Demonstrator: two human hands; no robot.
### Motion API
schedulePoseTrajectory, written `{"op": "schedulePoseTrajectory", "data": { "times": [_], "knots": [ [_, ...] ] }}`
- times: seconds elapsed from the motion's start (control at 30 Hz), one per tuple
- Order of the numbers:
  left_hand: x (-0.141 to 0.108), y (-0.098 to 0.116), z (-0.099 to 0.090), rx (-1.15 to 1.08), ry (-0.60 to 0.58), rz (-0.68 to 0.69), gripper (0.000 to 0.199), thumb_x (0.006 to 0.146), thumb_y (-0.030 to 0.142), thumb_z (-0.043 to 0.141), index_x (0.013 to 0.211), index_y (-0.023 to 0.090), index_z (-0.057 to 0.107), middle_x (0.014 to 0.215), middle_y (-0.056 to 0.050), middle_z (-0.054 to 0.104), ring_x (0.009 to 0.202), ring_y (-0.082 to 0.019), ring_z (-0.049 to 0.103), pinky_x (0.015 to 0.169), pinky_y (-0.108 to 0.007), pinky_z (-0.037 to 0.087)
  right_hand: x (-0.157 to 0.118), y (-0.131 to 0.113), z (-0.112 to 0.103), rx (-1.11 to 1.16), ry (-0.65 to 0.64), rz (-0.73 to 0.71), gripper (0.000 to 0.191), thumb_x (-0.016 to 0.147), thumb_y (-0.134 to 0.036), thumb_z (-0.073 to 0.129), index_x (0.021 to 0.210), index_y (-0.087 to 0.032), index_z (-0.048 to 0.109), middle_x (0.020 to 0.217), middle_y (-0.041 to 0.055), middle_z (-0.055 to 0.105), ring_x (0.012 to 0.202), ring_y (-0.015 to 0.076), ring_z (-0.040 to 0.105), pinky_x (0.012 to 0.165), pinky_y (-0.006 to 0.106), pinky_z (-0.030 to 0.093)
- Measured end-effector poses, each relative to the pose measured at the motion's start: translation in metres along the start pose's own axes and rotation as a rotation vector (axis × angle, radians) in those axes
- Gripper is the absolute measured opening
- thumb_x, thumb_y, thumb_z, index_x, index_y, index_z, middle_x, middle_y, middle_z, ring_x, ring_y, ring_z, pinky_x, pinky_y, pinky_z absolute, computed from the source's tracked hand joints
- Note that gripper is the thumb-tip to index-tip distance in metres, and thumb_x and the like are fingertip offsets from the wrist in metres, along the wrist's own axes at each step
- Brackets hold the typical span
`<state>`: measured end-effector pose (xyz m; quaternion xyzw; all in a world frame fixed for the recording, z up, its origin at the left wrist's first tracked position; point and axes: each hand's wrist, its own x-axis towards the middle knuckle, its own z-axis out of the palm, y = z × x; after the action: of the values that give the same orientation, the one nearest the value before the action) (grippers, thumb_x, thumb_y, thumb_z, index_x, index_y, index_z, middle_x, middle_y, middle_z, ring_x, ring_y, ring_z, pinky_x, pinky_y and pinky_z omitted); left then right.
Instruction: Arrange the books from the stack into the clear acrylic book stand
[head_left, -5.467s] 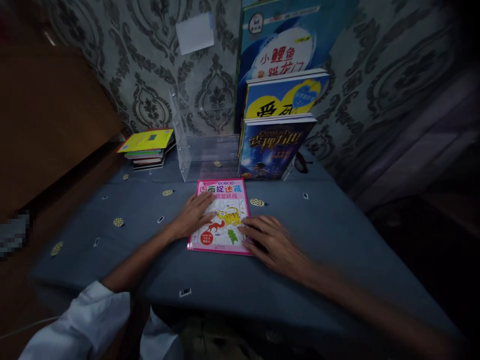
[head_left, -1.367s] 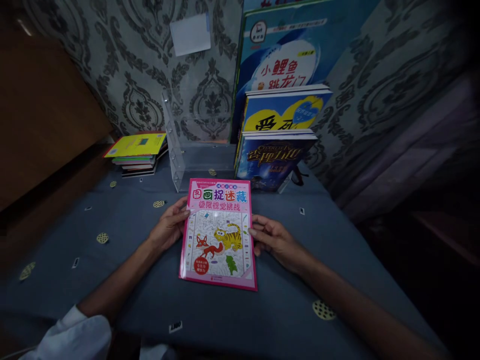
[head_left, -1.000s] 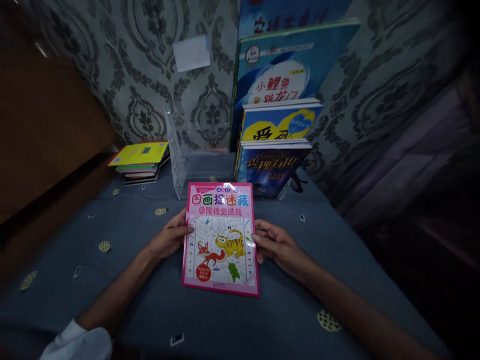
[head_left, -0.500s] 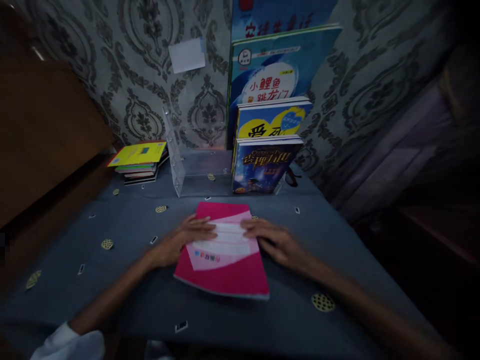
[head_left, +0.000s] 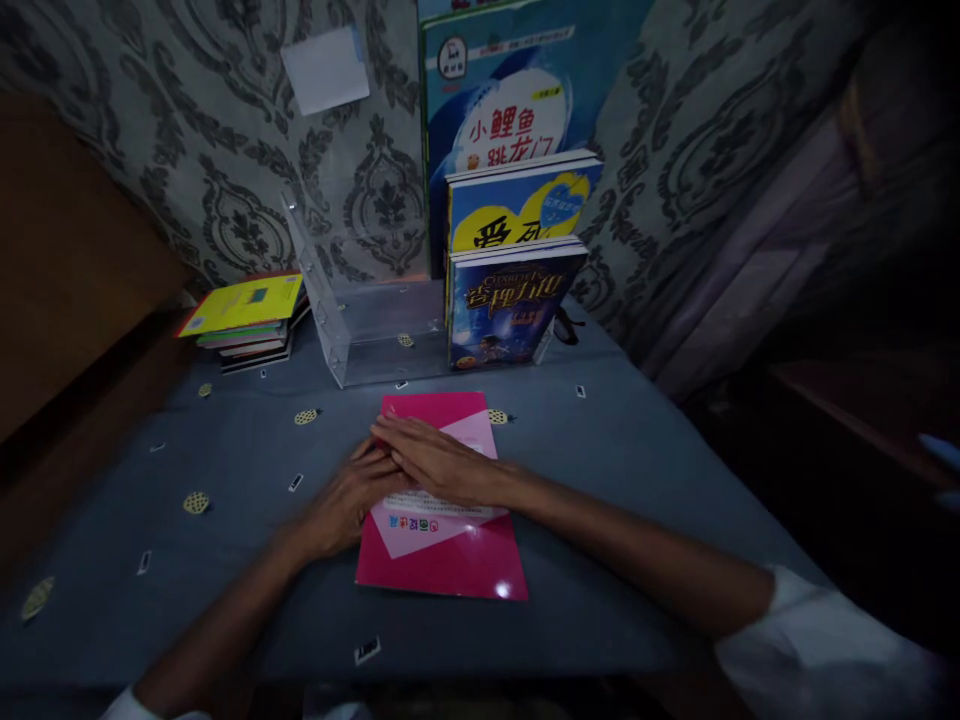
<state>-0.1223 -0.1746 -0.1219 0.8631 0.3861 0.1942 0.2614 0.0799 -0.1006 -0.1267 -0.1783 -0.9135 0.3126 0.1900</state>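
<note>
A pink thin book (head_left: 457, 560) lies flat on the grey-blue tablecloth, its printed text upside down to me. My left hand (head_left: 349, 500) rests along its left edge, fingers stretched over the cover. Across the cover reaches my right hand (head_left: 435, 460), flat, with its fingers laid over the fingertips of my left hand. Both hands press on the book from above rather than grip it. Part of the white text panel is hidden under them.
Behind the book stands a clear acrylic rack (head_left: 322, 290) with several upright books; a dark blue one (head_left: 510, 310) is in front. Left of it lies a stack of books topped by a yellow one (head_left: 247, 303). A white card (head_left: 326, 70) is on the patterned wall.
My right hand has moved left from the book's right edge onto the fingers of my left hand. The book's curved near edge now lies flatter. The view has shifted slightly.
</note>
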Motion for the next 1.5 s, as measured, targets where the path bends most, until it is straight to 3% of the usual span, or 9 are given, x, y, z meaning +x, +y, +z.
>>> {"op": "schedulePoseTrajectory", "data": {
  "times": [0.13, 0.3, 0.47, 0.87, 1.07, 1.17, 1.23, 1.33, 1.5],
  "knots": [
    [-0.003, -0.004, 0.003, -0.005, 0.000, 0.009, 0.053, 0.093, 0.040, 0.066, 0.145, 0.035, 0.055, 0.151, -0.008, 0.054, 0.145, -0.031, 0.043, 0.125, -0.057, 0.009, 0.001, 0.021, -0.003, -0.101, 0.001, 0.128, 0.054, 0.106, -0.036, 0.034, 0.154, -0.013, 0.038, 0.160, 0.0156, 0.040, 0.152, 0.0265, 0.029, 0.123, 0.051, 0.030],
    [-0.006, -0.006, 0.006, 0.013, 0.013, 0.033, 0.055, 0.096, 0.039, 0.063, 0.149, 0.035, 0.048, 0.156, -0.008, 0.047, 0.150, -0.031, 0.034, 0.125, -0.059, 0.008, -0.035, 0.050, -0.023, -0.240, 0.120, 0.287, 0.058, 0.104, -0.037, 0.036, 0.155, -0.010, 0.038, 0.161, 0.0191, 0.036, 0.152, 0.0299, 0.027, 0.124, 0.054, 0.026],
    [-0.007, -0.005, 0.012, 0.059, 0.008, 0.028, 0.055, 0.097, 0.042, 0.059, 0.151, 0.034, 0.046, 0.156, -0.009, 0.047, 0.151, -0.031, 0.032, 0.125, -0.059, 0.009, -0.059, 0.060, -0.026, -0.307, 0.204, 0.279, 0.057, 0.103, -0.039, 0.037, 0.156, -0.016, 0.038, 0.159, 0.0166, 0.041, 0.150, 0.0295, 0.032, 0.122, 0.057, 0.030],
    [0.006, -0.009, 0.020, 0.215, 0.016, -0.039, 0.065, 0.096, 0.034, 0.061, 0.156, 0.031, 0.036, 0.158, -0.011, 0.045, 0.152, -0.032, 0.029, 0.123, -0.060, 0.021, -0.069, 0.080, -0.019, -0.426, 0.390, 0.232, 0.046, 0.098, -0.034, 0.046, 0.139, -0.020, 0.061, 0.147, 0.0163, 0.057, 0.137, 0.0321, 0.052, 0.112, 0.058, 0.044],
    [0.016, -0.016, 0.006, 0.117, 0.020, -0.026, 0.064, 0.095, 0.029, 0.062, 0.155, 0.033, 0.038, 0.158, -0.009, 0.043, 0.153, -0.031, 0.028, 0.124, -0.060, 0.015, -0.070, 0.078, -0.020, -0.400, 0.349, 0.245, 0.047, 0.098, -0.037, 0.047, 0.139, -0.018, 0.061, 0.148, 0.0168, 0.056, 0.139, 0.0317, 0.051, 0.115, 0.058, 0.041],
    [0.014, -0.026, -0.008, 0.051, -0.031, 0.020, 0.065, 0.094, 0.018, 0.058, 0.154, 0.033, 0.039, 0.160, -0.008, 0.039, 0.151, -0.029, 0.033, 0.124, -0.055, 0.021, -0.070, 0.073, -0.023, -0.426, 0.311, 0.251, 0.048, 0.099, -0.037, 0.046, 0.140, -0.017, 0.060, 0.149, 0.0172, 0.055, 0.140, 0.0313, 0.050, 0.116, 0.056, 0.041],
    [0.013, -0.036, -0.017, 0.031, 0.010, 0.017, 0.062, 0.094, 0.014, 0.053, 0.153, 0.034, 0.043, 0.159, -0.006, 0.042, 0.148, -0.026, 0.039, 0.123, -0.049, 0.028, -0.070, 0.070, -0.023, -0.444, 0.298, 0.249, 0.048, 0.100, -0.037, 0.044, 0.140, -0.016, 0.059, 0.150, 0.0178, 0.054, 0.141, 0.0316, 0.049, 0.116, 0.056, 0.041],
    [0.019, -0.051, -0.022, 0.018, 0.189, -0.042, 0.050, 0.097, 0.020, 0.053, 0.146, 0.031, 0.053, 0.150, -0.006, 0.054, 0.141, -0.022, 0.050, 0.119, -0.040, 0.036, -0.069, 0.067, -0.023, -0.458, 0.293, 0.246, 0.048, 0.101, -0.035, 0.043, 0.142, -0.016, 0.058, 0.152, 0.0179, 0.051, 0.142, 0.0324, 0.047, 0.116, 0.057, 0.041],
    [0.037, -0.066, -0.012, -0.019, 0.375, -0.168, 0.039, 0.098, 0.034, 0.058, 0.136, 0.026, 0.063, 0.147, -0.007, 0.058, 0.139, -0.023, 0.052, 0.121, -0.041, 0.032, -0.070, 0.066, -0.020, -0.479, 0.305, 0.247, 0.048, 0.101, -0.033, 0.043, 0.145, -0.018, 0.055, 0.151, 0.0161, 0.053, 0.141, 0.0316, 0.048, 0.117, 0.055, 0.042]
  ]
}}
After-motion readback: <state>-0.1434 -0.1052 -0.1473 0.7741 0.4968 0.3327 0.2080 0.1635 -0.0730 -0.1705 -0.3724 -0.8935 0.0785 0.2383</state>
